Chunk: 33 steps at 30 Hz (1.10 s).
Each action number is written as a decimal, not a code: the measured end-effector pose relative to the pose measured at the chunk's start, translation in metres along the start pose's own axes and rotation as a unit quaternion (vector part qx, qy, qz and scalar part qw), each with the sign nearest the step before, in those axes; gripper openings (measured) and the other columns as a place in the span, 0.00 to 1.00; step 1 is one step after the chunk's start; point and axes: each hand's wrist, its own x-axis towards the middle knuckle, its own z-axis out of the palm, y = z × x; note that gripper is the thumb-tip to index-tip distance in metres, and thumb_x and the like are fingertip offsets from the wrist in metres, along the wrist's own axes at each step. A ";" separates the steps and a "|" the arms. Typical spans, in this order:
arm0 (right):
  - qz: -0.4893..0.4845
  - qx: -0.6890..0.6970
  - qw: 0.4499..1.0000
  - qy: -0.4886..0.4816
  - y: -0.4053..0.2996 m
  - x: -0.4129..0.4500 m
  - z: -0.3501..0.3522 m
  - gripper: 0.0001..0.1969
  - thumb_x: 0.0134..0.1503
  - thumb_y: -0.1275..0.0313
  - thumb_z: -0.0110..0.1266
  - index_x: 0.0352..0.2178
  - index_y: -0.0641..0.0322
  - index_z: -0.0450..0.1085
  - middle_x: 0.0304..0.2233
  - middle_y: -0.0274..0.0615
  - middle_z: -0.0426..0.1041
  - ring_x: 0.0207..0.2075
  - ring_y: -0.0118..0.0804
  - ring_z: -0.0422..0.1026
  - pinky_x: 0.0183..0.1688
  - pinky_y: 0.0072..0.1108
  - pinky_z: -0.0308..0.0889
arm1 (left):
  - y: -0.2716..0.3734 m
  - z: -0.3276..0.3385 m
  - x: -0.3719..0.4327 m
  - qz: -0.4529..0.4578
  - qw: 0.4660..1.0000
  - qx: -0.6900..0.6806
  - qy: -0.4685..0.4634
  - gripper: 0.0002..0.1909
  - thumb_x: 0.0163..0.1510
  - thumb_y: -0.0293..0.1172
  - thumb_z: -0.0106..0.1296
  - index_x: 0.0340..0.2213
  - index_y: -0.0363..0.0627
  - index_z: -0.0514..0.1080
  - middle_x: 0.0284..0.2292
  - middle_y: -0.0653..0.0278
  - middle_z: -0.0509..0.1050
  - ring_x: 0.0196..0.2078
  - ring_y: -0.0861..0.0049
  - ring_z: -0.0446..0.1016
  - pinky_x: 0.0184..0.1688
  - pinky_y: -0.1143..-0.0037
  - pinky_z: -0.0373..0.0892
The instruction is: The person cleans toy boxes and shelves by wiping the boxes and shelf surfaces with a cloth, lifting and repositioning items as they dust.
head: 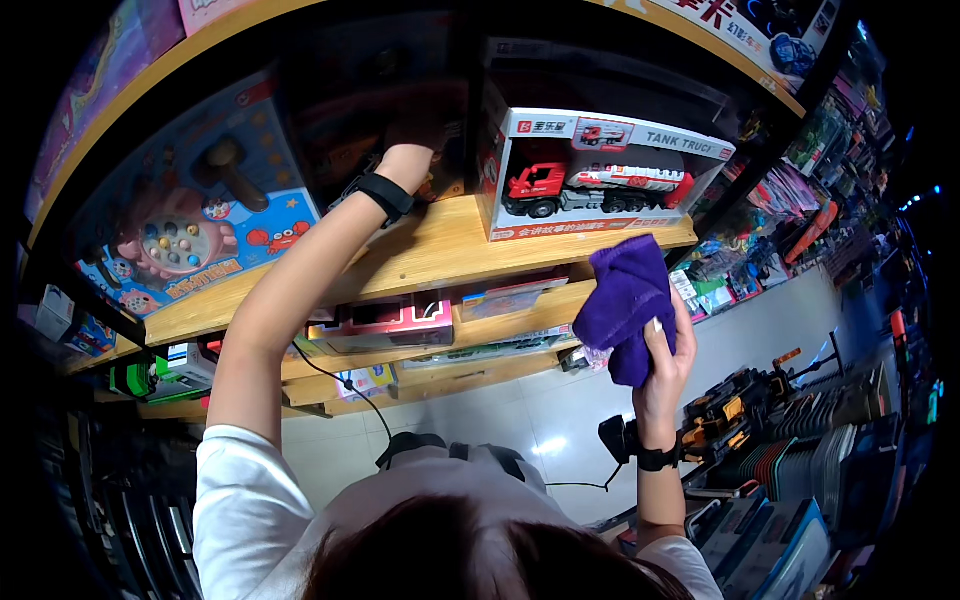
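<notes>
My right hand grips a folded purple cloth in front of the shelf, with the thumb pressed on its near side. My left hand reaches deep into the upper shelf, and its fingers are lost in shadow. Around it are dim boxes at the back of the shelf, too dark to make out. To its right stands a boxed toy tank truck, red and white behind a clear window. On its left, a blue toy box with a pink whack-type game leans upright.
The wooden shelf board runs across under both hands. Lower shelves hold a pink-edged box and other toy packages. A black shelf post rises at the right. Toy construction vehicles and stacked goods stand at the lower right.
</notes>
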 end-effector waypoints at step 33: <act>-0.313 -0.403 0.756 -0.410 -0.027 0.272 0.135 0.17 0.57 0.67 0.49 0.46 0.60 0.72 0.38 0.53 0.76 0.38 0.52 0.76 0.40 0.35 0.72 | -0.019 0.048 -0.069 -0.117 0.983 0.072 0.118 0.27 0.47 0.23 0.55 0.52 0.43 0.67 0.49 0.48 0.70 0.48 0.51 0.69 0.46 0.63 0.71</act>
